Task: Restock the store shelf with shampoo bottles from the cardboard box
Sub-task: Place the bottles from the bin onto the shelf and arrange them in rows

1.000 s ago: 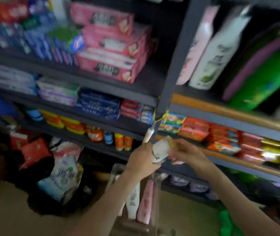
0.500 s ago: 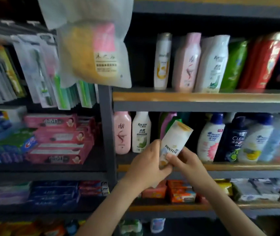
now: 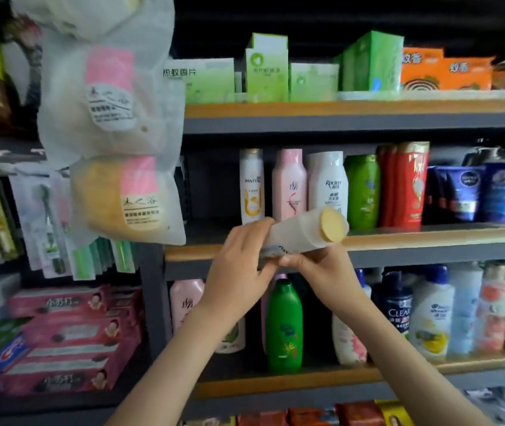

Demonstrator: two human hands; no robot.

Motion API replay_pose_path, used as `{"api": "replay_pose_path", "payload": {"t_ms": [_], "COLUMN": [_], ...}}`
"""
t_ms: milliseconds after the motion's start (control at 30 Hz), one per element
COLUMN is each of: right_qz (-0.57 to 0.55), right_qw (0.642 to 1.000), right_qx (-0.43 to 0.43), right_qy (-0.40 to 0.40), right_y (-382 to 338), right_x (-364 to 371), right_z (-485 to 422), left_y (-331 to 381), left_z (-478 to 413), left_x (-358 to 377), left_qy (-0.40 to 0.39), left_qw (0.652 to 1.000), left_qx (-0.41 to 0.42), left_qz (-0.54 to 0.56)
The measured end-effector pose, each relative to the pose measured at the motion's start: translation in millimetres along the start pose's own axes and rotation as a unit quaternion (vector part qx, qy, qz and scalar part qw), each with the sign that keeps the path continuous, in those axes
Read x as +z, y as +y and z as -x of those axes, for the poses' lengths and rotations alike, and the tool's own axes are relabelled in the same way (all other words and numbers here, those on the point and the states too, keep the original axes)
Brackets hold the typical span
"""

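Shampoo bottle (image 3: 300, 232) tilted before shelf (image 3: 429, 238); left hand (image 3: 239, 265) fingers wrap its base; right hand (image 3: 315, 269) fingers pinch it beneath.

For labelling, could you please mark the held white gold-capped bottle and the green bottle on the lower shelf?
held white gold-capped plastic bottle (image 3: 299, 232): head view, mid body.
lower green plastic bottle (image 3: 284, 335): head view, front label.

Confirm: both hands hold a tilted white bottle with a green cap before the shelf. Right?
Wrong only in the cap: the head view shows it gold, not green. The left hand and right hand hold the tilted white bottle before the shelf.
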State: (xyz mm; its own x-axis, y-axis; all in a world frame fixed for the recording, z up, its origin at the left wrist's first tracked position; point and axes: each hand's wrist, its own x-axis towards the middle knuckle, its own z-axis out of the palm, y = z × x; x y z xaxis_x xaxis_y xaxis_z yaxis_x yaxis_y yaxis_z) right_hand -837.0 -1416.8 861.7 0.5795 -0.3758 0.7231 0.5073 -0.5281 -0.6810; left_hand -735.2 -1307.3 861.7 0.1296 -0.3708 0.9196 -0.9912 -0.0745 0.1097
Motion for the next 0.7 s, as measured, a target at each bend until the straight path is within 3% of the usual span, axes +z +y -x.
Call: {"api": "replay_pose_path", "payload": {"t_ms": [100,200,300,433,567,700], "right_qz": [-0.011,-0.038,-0.046,-0.003,0.047,0.091], "right_qw": [0.999,0.997,0.995,0.997,0.998,0.996], "right_qx": [-0.028,-0.040,-0.039,-0.027,-0.025,-0.011], "right_qy": [0.025,0.053,0.074,0.074,0.046,-0.006], "right_y": [-7,-12,-10,-5,-6,1], "right_x": [2,6,6,10,14,16], "right_z": [-19,-35,-53,-75,-87,-96], "left_y": [-5,-20,-41,-54,-50,-57], "left_z": [-20,-19,-4,0,-17,-43], "left_x": [-6,-12,-14,-6,3,15], "left_qy": [-0.008,0.033,0.063,0.037,0.025,-0.026], "left_qw": [0.999,0.999,0.996,0.993,0.993,0.979], "left_qx": [-0.014,-0.010,-0.057,-0.087,-0.108,-0.195], "left_qz": [0.043,0.017,-0.029,-0.072,-0.047,0.054]}}
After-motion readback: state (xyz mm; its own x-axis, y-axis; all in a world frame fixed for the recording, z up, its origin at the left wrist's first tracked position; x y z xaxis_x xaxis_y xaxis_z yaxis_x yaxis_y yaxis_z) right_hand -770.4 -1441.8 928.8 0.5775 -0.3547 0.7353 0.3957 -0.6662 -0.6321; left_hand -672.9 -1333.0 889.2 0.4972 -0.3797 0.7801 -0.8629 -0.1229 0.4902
